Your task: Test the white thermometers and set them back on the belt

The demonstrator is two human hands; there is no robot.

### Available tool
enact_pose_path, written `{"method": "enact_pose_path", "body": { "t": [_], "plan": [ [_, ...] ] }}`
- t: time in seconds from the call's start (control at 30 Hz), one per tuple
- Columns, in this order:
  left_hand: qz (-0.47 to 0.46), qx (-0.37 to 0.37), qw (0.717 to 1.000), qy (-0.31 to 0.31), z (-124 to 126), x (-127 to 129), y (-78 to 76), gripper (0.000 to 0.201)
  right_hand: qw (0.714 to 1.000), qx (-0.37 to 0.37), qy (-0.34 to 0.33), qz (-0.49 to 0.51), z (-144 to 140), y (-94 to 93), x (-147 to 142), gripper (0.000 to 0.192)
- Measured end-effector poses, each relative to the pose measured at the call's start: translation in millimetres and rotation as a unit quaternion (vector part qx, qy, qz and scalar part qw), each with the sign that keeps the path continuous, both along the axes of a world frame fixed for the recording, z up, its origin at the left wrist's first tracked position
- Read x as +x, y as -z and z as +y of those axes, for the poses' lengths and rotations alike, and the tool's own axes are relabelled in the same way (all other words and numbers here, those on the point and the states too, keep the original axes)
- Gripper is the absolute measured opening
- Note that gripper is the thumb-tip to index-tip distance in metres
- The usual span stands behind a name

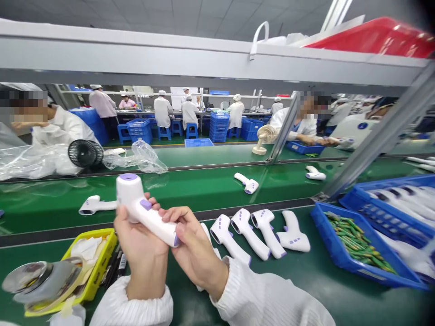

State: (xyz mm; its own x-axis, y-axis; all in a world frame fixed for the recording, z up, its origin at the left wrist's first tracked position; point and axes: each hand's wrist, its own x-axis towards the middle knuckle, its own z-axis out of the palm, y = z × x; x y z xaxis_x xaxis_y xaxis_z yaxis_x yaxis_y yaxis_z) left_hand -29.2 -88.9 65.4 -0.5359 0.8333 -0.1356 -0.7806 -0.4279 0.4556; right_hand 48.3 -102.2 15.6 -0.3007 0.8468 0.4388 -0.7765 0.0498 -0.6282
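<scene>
A white infrared thermometer with a purple trigger and purple end caps is held tilted above the bench, its head up and to the left. My left hand wraps around it from below, near the head. At the handle's lower end, my right hand grips with thumb and fingers. Several more thermometers lie in a row on the bench to the right, among them one thermometer beside my right hand and another thermometer at the row's end. One more is partly hidden behind my right hand.
A green conveyor belt carries scattered thermometers. On the left stands a yellow tray with a bottle; on the right, a blue tray of green-and-gold batteries and a blue basket of white housings. A metal post slants down at right. Co-workers sit opposite.
</scene>
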Motion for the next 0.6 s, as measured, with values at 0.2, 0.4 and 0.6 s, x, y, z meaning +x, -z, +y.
{"method": "enact_pose_path", "body": {
  "t": [0.2, 0.4, 0.6],
  "plan": [
    [-0.018, -0.017, 0.999, -0.035, -2, 1, -10.4, 0.030, 0.997, 0.005, -0.070, -0.023, 29, -2.7, 11, 0.021],
    [-0.155, -0.005, 0.984, 0.088, 0, -10, -20.7, 0.028, 0.482, 0.359, 0.232, -0.764, 159, 18.8, 115, 0.036],
    [-0.183, 0.017, 0.978, 0.100, -8, -16, -23.7, 0.028, 0.295, 0.327, 0.243, -0.864, 221, 58.0, 195, 0.035]
  ]
}}
